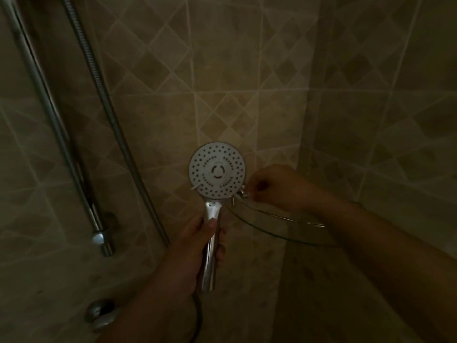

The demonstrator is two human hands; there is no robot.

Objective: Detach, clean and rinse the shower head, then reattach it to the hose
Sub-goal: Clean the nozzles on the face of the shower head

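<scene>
The tiled wall filled the background, with the slide rail and the hanging metal hose running down its left part. A curved glass corner shelf projected from the wall at lower right, behind the right forearm.

The shower head stood roughly upright in the centre of the view. Its long axis ran from the chrome handle at the bottom to the round white spray face at the top, and the face was turned toward the camera. A dark cord-like line left the foot of the handle, so the hose connection appeared to be in place; the joint itself was too dim to confirm.

The left hand was wrapped around the middle of the handle, thumb across the front, and carried the whole unit. The right hand sat just beside the lower right rim of the face, fingers curled with the fingertips brought together at a small bright lever or tab on the rim. Whether they actually pinched that tab could not be determined.

The right hand was therefore the nearer one to the spray face, which lay directly to its left.
</scene>
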